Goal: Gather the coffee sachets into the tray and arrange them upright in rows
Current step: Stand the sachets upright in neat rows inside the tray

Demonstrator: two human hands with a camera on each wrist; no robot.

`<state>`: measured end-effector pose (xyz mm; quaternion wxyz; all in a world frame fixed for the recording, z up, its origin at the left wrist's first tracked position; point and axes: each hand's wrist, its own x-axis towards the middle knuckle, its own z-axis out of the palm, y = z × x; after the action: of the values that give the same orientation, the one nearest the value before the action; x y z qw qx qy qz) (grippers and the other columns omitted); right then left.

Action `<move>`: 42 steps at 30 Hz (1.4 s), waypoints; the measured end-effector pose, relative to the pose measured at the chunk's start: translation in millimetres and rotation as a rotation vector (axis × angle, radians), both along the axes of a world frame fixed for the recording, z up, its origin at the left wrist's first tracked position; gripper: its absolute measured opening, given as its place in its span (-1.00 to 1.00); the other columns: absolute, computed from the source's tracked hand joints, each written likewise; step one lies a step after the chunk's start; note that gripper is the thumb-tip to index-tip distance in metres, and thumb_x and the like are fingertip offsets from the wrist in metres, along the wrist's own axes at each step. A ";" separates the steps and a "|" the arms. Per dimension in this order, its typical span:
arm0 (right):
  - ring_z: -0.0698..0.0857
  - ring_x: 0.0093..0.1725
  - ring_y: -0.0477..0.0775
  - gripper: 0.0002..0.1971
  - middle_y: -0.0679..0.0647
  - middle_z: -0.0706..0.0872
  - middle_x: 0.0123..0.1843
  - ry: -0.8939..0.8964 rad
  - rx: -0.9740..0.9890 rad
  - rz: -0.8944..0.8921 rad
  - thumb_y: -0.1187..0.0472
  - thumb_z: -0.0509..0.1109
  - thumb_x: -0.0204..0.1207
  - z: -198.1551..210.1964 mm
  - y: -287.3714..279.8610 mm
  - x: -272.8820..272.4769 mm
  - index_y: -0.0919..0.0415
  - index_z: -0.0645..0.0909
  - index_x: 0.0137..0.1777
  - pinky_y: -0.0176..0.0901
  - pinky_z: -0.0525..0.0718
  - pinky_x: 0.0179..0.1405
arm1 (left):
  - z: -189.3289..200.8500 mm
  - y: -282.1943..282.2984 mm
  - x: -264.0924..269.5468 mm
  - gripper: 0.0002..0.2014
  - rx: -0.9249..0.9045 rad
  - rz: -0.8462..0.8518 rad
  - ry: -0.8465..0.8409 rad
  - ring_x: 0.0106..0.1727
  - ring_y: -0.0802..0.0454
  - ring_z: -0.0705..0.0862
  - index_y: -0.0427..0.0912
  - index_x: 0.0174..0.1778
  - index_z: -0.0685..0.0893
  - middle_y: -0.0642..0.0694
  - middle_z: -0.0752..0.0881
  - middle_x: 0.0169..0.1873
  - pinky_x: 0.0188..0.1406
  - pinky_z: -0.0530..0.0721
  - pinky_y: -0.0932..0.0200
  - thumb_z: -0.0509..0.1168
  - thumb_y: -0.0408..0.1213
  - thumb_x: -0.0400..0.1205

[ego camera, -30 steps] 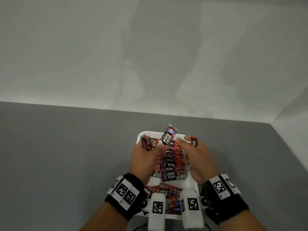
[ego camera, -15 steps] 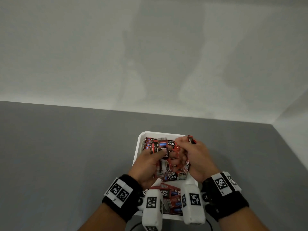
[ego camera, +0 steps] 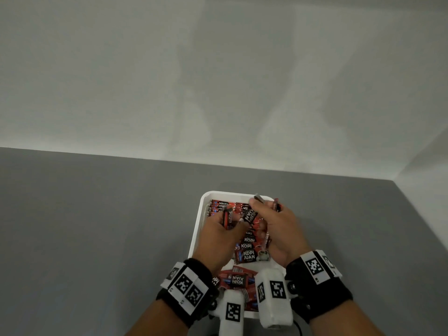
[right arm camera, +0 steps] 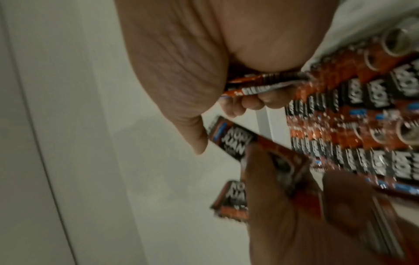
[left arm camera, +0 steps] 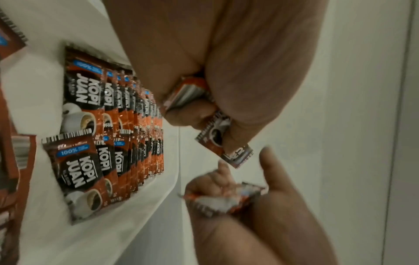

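The white tray (ego camera: pixel 197 226) holds two rows of red-and-black coffee sachets (ego camera: pixel 248 241) standing on edge, the rows (left arm camera: pixel 113 125) running away from me. Above the tray's far end, my left hand (ego camera: pixel 232 219) grips a small bundle of sachets (left arm camera: pixel 188 91) and pinches one single sachet (ego camera: pixel 249 215) out toward the right. My right hand (ego camera: pixel 264 207) curls its fingers round another bundle (ego camera: pixel 276 206), its thumb straight and close to that single sachet (right arm camera: pixel 238 143). The hands hide the far part of the rows.
Several loose sachets (ego camera: pixel 237 280) lie flat at the tray's near end, between my wrists. The tray sits on a grey tabletop (ego camera: pixel 97 238) with a pale wall (ego camera: pixel 218 93) behind. The table's right edge (ego camera: pixel 417 214) runs diagonally nearby.
A sachet held high between both hands was lowered onto the rows. Both hands then shifted toward the tray's far end, and the left hand now offers another single sachet.
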<state>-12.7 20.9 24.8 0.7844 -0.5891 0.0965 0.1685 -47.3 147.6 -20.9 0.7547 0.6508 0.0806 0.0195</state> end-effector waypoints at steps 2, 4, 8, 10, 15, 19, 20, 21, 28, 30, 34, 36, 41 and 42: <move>0.75 -0.47 -0.05 -0.86 0.09 0.78 -0.37 -0.008 -0.041 0.011 0.35 0.47 0.61 -3.1 6.5 -0.2 0.23 0.69 -0.20 -0.30 0.60 -0.61 | -0.7 -4.9 1.0 -0.82 0.085 -0.059 -0.021 -0.07 -0.15 0.85 -0.14 -0.06 0.85 -0.14 0.87 -0.15 -0.01 0.82 -0.06 0.42 -0.50 0.61; 0.74 -0.43 0.03 -0.78 0.08 0.72 -0.42 0.003 -0.105 -0.036 0.44 0.38 0.62 -5.2 8.2 4.1 0.23 0.64 -0.25 -0.25 0.61 -0.59 | -0.4 -7.4 0.7 -0.81 -0.019 -0.102 0.044 -0.04 -0.30 0.81 -0.17 -0.04 0.85 -0.23 0.85 -0.12 0.02 0.78 -0.16 0.42 -0.51 0.56; 0.52 -0.54 0.05 -0.80 0.07 0.51 -0.57 0.071 -0.140 -0.086 0.40 0.28 0.68 -9.4 -8.0 19.4 0.23 0.56 -0.19 -0.14 0.52 -0.49 | 2.4 2.9 2.0 -0.67 -0.461 -0.124 0.268 -0.23 -0.17 0.70 -0.38 0.09 0.78 -0.29 0.72 -0.21 -0.30 0.76 0.00 0.10 -0.56 0.65; 0.45 -0.58 0.05 -0.81 0.09 0.48 -0.56 0.007 -0.213 -0.007 0.29 0.36 0.69 -8.3 -13.2 17.8 0.28 0.56 -0.18 -0.17 0.46 -0.50 | 4.2 7.9 1.4 -0.72 -0.488 -0.165 0.267 -0.21 -0.20 0.79 -0.43 0.23 0.69 -0.35 0.78 -0.13 -0.17 0.85 -0.10 0.09 -0.51 0.77; 0.67 -0.53 0.01 -0.81 0.12 0.76 -0.40 -0.085 -0.236 0.191 0.37 0.42 0.65 -0.1 -5.1 3.2 0.18 0.76 -0.18 -0.14 0.67 -0.54 | 1.2 6.3 -0.1 -0.83 -0.254 -0.194 0.207 -0.16 -0.24 0.79 -0.21 0.08 0.78 -0.33 0.80 -0.08 -0.20 0.80 -0.13 0.31 -0.24 0.76; 0.58 -0.59 -0.02 -0.88 0.12 0.64 -0.51 -0.088 -0.214 0.102 0.45 0.39 0.63 -6.5 -12.4 10.6 0.30 0.64 -0.13 -0.20 0.60 -0.57 | -4.3 14.2 0.5 -0.66 -0.343 -0.217 0.374 -0.36 -0.07 0.74 -0.18 0.12 0.80 -0.30 0.79 -0.12 -0.56 0.56 0.25 0.27 0.00 0.75; 0.51 -0.58 0.01 -0.91 0.14 0.56 -0.52 -0.084 -0.196 0.092 0.47 0.39 0.63 -8.2 -15.7 13.3 0.33 0.62 -0.11 -0.21 0.55 -0.57 | -6.1 17.5 1.1 -0.63 -0.427 -0.220 0.423 -0.40 -0.04 0.70 -0.22 0.15 0.78 -0.30 0.78 -0.12 -0.66 0.48 0.30 0.27 0.02 0.74; 0.46 -0.55 0.05 -0.92 0.19 0.51 -0.49 -0.081 -0.166 0.085 0.49 0.37 0.62 -9.5 -18.7 15.4 0.36 0.61 -0.07 -0.20 0.52 -0.56 | -8.2 21.6 2.2 -0.63 -0.501 -0.216 0.445 -0.42 0.00 0.67 -0.26 0.18 0.76 -0.29 0.77 -0.13 -0.72 0.43 0.33 0.29 -0.02 0.72; 0.52 -0.50 0.01 -0.84 0.21 0.65 -0.33 -0.003 0.019 0.026 0.38 0.45 0.56 -19.9 -25.4 14.6 0.41 0.70 0.11 -0.21 0.48 -0.48 | -4.2 31.5 9.7 -0.83 -0.308 -0.022 0.230 -0.28 -0.17 0.74 -0.29 0.01 0.70 -0.38 0.75 -0.19 -0.35 0.69 0.10 0.40 -0.60 0.58; 0.54 -0.47 -0.01 -0.84 0.23 0.68 -0.27 -0.042 -0.091 0.048 0.44 0.51 0.52 -24.0 -28.0 15.1 0.43 0.70 0.08 -0.20 0.51 -0.48 | -1.6 30.6 9.8 -0.82 -0.241 0.006 0.187 -0.12 -0.32 0.73 -0.21 -0.11 0.77 -0.51 0.76 -0.06 -0.08 0.66 -0.18 0.45 -0.60 0.55; 0.54 -0.55 -0.10 -0.88 0.10 0.67 -0.36 -0.125 -0.258 0.053 0.55 0.47 0.50 -26.1 -30.3 13.7 0.42 0.72 -0.01 -0.25 0.51 -0.53 | 5.6 27.9 7.4 -0.82 -0.255 0.012 0.148 -0.15 -0.30 0.76 -0.23 -0.22 0.76 -0.45 0.78 -0.12 -0.17 0.78 -0.13 0.43 -0.60 0.55; 0.59 -0.59 -0.17 -0.91 0.04 0.70 -0.41 -0.133 -0.232 0.006 0.50 0.49 0.53 -23.4 -29.1 10.9 0.39 0.70 -0.02 -0.32 0.54 -0.59 | 3.3 25.7 6.6 -0.85 -0.187 0.070 0.112 -0.28 -0.19 0.76 -0.25 -0.23 0.69 -0.33 0.77 -0.26 -0.34 0.78 0.01 0.45 -0.57 0.56; 0.65 -0.47 -0.05 -0.82 0.12 0.69 -0.35 0.004 0.006 -0.029 0.22 0.59 0.52 -22.9 -16.7 9.9 0.31 0.70 -0.03 -0.21 0.63 -0.52 | 1.3 15.4 7.7 -0.78 0.100 0.054 -0.018 -0.17 -0.17 0.81 -0.08 -0.37 0.69 -0.23 0.82 -0.25 -0.03 0.81 -0.16 0.55 -0.40 0.50; 0.70 -0.42 0.01 -0.86 0.15 0.72 -0.32 0.021 0.050 -0.019 0.23 0.57 0.54 -20.9 -11.4 9.3 0.29 0.71 -0.06 -0.18 0.67 -0.47 | 3.1 11.0 7.6 -0.74 0.142 0.012 -0.035 -0.17 -0.14 0.82 -0.05 -0.39 0.70 -0.23 0.83 -0.24 -0.03 0.81 -0.10 0.53 -0.47 0.52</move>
<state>-3.5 9.6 4.0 0.7995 -0.5664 0.1059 0.1696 -39.7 158.5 -17.8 0.7079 0.7017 0.0695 0.0409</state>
